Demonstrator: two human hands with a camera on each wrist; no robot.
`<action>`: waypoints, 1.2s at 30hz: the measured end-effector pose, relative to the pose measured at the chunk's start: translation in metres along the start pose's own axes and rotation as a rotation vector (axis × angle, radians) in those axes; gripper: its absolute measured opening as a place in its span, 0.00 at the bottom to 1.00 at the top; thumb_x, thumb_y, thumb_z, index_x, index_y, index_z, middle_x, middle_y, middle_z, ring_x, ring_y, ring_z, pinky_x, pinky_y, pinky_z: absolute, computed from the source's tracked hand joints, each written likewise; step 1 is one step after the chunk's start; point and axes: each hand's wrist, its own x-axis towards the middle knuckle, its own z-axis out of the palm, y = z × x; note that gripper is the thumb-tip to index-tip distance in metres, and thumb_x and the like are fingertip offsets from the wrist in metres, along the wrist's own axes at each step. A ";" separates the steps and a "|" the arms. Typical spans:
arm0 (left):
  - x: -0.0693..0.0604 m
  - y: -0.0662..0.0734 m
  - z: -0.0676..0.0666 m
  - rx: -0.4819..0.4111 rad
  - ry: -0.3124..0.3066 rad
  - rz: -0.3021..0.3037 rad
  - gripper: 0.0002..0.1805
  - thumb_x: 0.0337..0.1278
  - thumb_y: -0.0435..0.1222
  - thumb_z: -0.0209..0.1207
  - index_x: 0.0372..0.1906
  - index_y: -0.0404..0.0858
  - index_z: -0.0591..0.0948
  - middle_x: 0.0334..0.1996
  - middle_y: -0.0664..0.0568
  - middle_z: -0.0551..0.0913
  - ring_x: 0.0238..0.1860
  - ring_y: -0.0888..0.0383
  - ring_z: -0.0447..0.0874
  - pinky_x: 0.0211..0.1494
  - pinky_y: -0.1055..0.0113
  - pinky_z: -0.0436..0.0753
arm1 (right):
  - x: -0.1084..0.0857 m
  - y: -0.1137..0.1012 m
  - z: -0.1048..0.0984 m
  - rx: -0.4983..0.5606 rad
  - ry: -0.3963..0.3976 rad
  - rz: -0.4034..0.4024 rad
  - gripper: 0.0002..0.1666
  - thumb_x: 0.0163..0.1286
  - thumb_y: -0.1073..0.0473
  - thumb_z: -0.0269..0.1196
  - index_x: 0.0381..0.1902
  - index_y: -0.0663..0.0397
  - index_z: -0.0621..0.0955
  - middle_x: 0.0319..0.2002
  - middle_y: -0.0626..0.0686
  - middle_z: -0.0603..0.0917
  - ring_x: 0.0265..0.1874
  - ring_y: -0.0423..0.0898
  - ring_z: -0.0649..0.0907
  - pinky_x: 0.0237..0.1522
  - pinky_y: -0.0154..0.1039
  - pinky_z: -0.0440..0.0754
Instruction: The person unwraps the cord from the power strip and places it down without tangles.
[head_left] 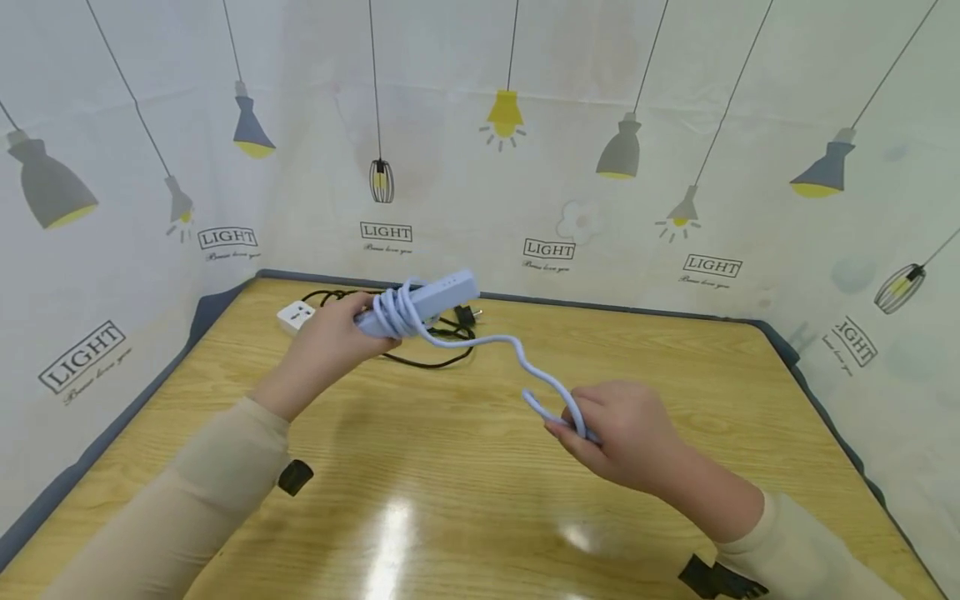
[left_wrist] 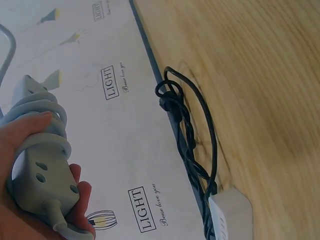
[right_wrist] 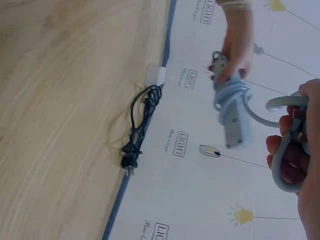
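Observation:
A pale blue power strip (head_left: 450, 290) is held up above the table's far left part, tilted, with several turns of its own cord (head_left: 517, 343) wound round its middle. My left hand (head_left: 330, 337) grips its near end; in the left wrist view the thumb lies across the coils on the power strip (left_wrist: 42, 185). From the coils the cord runs in a slack wave to my right hand (head_left: 630, 437), whose fingers and thumb hold it in a loop. A short curved piece sticks out beyond the fingertips. The cord's plug cannot be made out.
Behind my left hand, a white socket block (head_left: 295, 317) lies on the wooden table (head_left: 450, 467). A bundled black cord (head_left: 431, 365) with a black plug (head_left: 465, 316) lies near the back edge. Lamp-printed cloth walls (head_left: 465, 192) enclose the back and sides.

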 end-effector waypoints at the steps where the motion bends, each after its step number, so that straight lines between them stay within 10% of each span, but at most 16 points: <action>1: 0.000 -0.001 0.002 0.008 -0.012 0.001 0.31 0.50 0.49 0.69 0.58 0.38 0.76 0.44 0.43 0.82 0.40 0.47 0.79 0.42 0.54 0.78 | 0.001 0.000 -0.002 -0.003 0.028 -0.001 0.25 0.76 0.44 0.50 0.20 0.47 0.77 0.17 0.39 0.71 0.13 0.34 0.68 0.13 0.30 0.67; 9: -0.003 -0.008 0.020 0.108 -0.102 0.078 0.25 0.49 0.45 0.71 0.49 0.37 0.79 0.36 0.49 0.82 0.35 0.52 0.79 0.40 0.54 0.79 | 0.012 0.014 -0.020 0.006 0.253 0.084 0.27 0.77 0.45 0.51 0.20 0.53 0.77 0.16 0.42 0.71 0.13 0.35 0.65 0.12 0.28 0.62; 18: -0.017 -0.004 0.036 0.152 -0.197 0.186 0.23 0.41 0.41 0.74 0.46 0.40 0.81 0.34 0.55 0.83 0.33 0.58 0.80 0.41 0.57 0.81 | 0.019 0.037 -0.025 -0.060 0.331 0.278 0.30 0.75 0.42 0.52 0.20 0.58 0.77 0.14 0.46 0.70 0.12 0.38 0.64 0.12 0.34 0.59; 28: -0.038 0.009 0.035 0.093 -0.202 0.345 0.23 0.38 0.41 0.76 0.44 0.44 0.82 0.34 0.60 0.83 0.32 0.64 0.79 0.38 0.64 0.81 | 0.015 0.070 -0.010 -0.245 0.211 0.286 0.29 0.75 0.45 0.50 0.19 0.59 0.77 0.14 0.49 0.72 0.10 0.41 0.64 0.10 0.36 0.57; 36: -0.050 0.022 0.027 0.007 -0.193 0.381 0.24 0.38 0.40 0.76 0.47 0.46 0.82 0.37 0.63 0.83 0.36 0.65 0.80 0.43 0.63 0.80 | 0.001 0.083 0.008 -0.307 0.012 0.451 0.23 0.68 0.50 0.61 0.16 0.51 0.69 0.12 0.45 0.64 0.10 0.41 0.60 0.10 0.37 0.55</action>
